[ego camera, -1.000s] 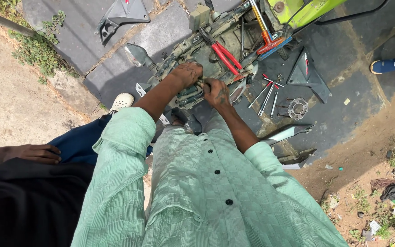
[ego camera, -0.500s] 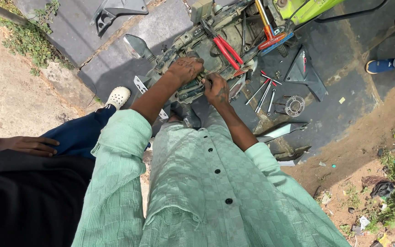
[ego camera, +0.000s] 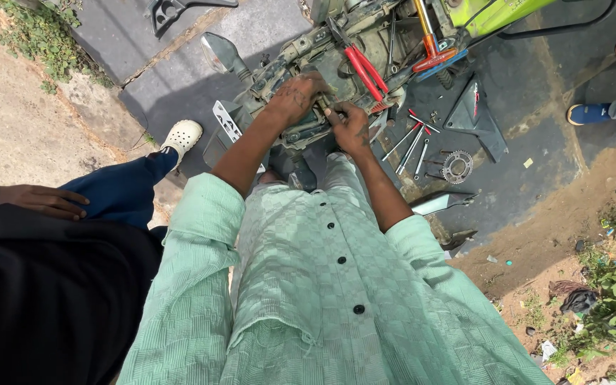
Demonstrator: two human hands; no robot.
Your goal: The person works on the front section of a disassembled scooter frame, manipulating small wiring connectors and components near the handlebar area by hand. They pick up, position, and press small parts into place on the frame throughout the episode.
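Currently, both hands work on a grimy engine block set on the dark pavement ahead of the person. Left hand lies over its top, fingers curled; whether this grip pinches anything cannot be told. Right hand has its grip pressed together on a small part at the block's near edge. Red-handled pliers rest on the block. Loose wrenches and a sprocket lie just right.

2 red-handled pliers, 1 sprocket, 3 spanners, 1 mirror.
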